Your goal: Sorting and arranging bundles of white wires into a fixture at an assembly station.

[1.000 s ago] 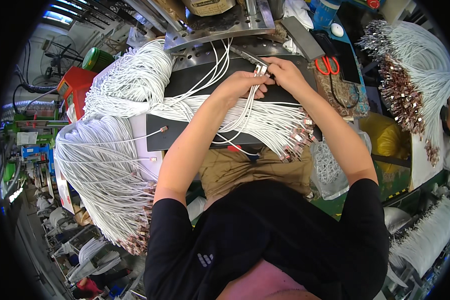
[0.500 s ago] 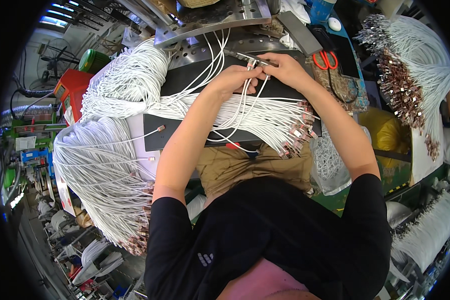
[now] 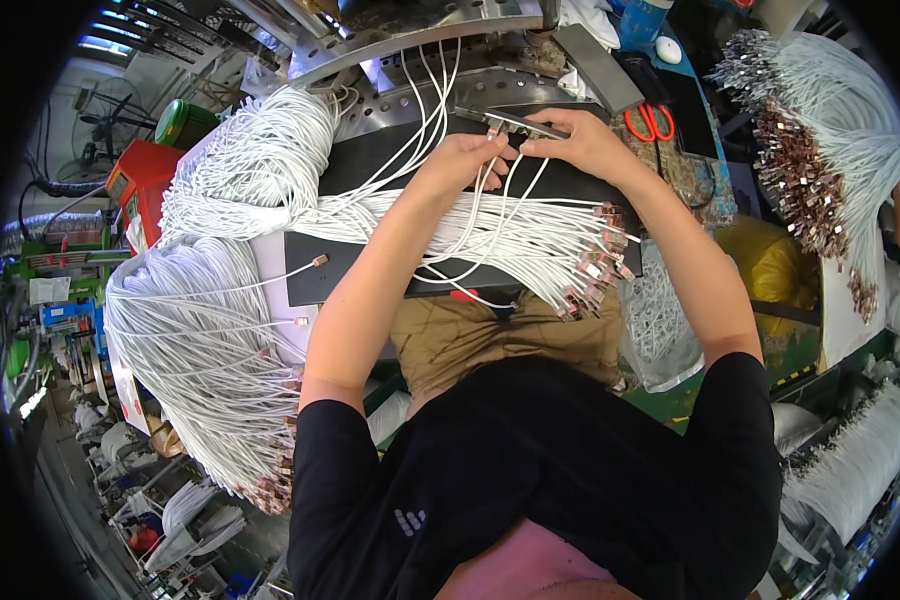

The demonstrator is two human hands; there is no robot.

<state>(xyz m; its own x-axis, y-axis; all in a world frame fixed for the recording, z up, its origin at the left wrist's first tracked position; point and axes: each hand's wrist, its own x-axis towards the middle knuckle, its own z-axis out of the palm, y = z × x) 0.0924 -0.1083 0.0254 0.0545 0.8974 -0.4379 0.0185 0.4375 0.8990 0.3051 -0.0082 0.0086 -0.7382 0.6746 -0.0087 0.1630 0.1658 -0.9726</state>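
My right hand point(image 3: 582, 143) grips the right end of a narrow metal bar fixture point(image 3: 518, 123), thumb below and fingers over it. At the bar's left part, my left hand point(image 3: 467, 162) pinches a white cable point(image 3: 482, 182) close to its plug end; the fingers partly hide the plug. Several cable ends meet the bar between the two hands, and their white leads hang down over a bundle of white cables point(image 3: 510, 215). That bundle lies across a black mat point(image 3: 308, 272) below my hands, its brownish plugs point(image 3: 595, 265) pointing right.
A perforated metal machine plate point(image 3: 410, 100) stands beyond the mat. Red-handled scissors point(image 3: 650, 122) and a grey block point(image 3: 598, 68) lie right of my hands. Coiled white cables point(image 3: 250, 150) and a large cable heap point(image 3: 195, 350) are at left; another bundle point(image 3: 840, 110) hangs at right.
My hands have drawn slightly apart, the right one shifting a little right. More of the metal bar shows between them, and the hanging leads are more spread.
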